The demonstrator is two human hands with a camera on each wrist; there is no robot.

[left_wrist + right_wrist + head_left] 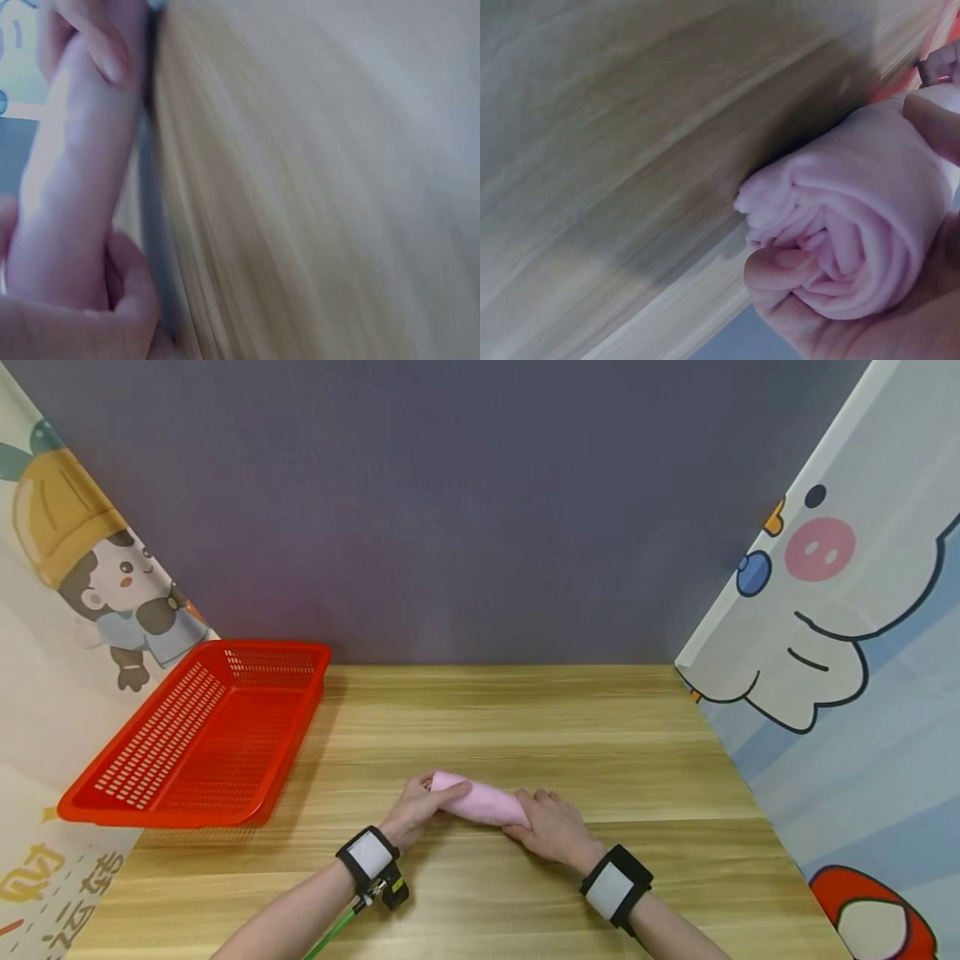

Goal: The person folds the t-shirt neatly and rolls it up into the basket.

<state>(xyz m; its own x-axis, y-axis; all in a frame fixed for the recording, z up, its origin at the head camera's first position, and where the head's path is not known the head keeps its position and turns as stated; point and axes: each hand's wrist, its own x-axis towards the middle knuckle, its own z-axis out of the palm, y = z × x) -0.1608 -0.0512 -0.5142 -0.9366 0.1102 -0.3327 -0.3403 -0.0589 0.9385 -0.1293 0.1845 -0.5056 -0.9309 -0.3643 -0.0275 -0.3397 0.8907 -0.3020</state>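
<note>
Between both hands is a pink rolled-up cloth (487, 802), a slim cylinder held above the wooden table. The left hand (417, 810) grips its left end, thumb laid across the top. At the other end the right hand (553, 828) holds the roll with curled fingers. In the right wrist view the spiral end of the cloth (847, 225) shows its wound layers, with a fingertip pressed against it. The left wrist view shows the roll (75, 165) lengthwise, the left fingers (135, 285) wrapped round its near end.
A red plastic basket (300, 752) with perforated sides stands on the table's left. The wood-grain table (510, 718) meets a dark grey panel (480, 510) at the back. Printed cartoon panels (900, 693) flank both sides. A green cable (330, 933) runs from the left wrist camera.
</note>
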